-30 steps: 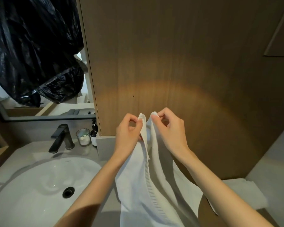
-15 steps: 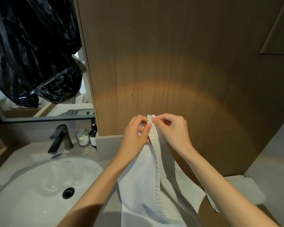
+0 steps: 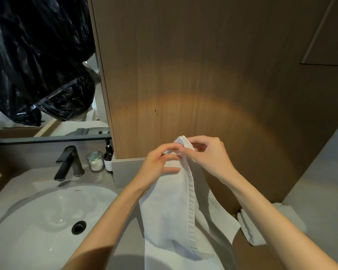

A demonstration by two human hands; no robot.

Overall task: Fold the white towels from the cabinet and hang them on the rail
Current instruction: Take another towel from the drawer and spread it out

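A white towel [image 3: 170,211] hangs lengthwise in front of me, doubled so that its ribbed hem runs down the middle. Its top corners are brought together at chest height before a wooden wall panel [image 3: 203,75]. My right hand [image 3: 207,154] pinches those corners between thumb and fingertips. My left hand [image 3: 160,164] is against the towel's left side just below the top, fingertips curled onto the cloth. A second white towel [image 3: 250,228], folded, lies low on the right, partly behind my right forearm. No rail is in view.
A white basin [image 3: 37,221] with a dark drain sits in the grey counter at lower left. Behind it stand a dark tap [image 3: 68,162], a glass candle [image 3: 95,160] and a brown bottle [image 3: 108,158]. A mirror [image 3: 37,65] above shows black plastic bags.
My hands have come together, closing the gap between the two top corners, which now sit stacked in my right hand's pinch. The towel has shifted slightly right.
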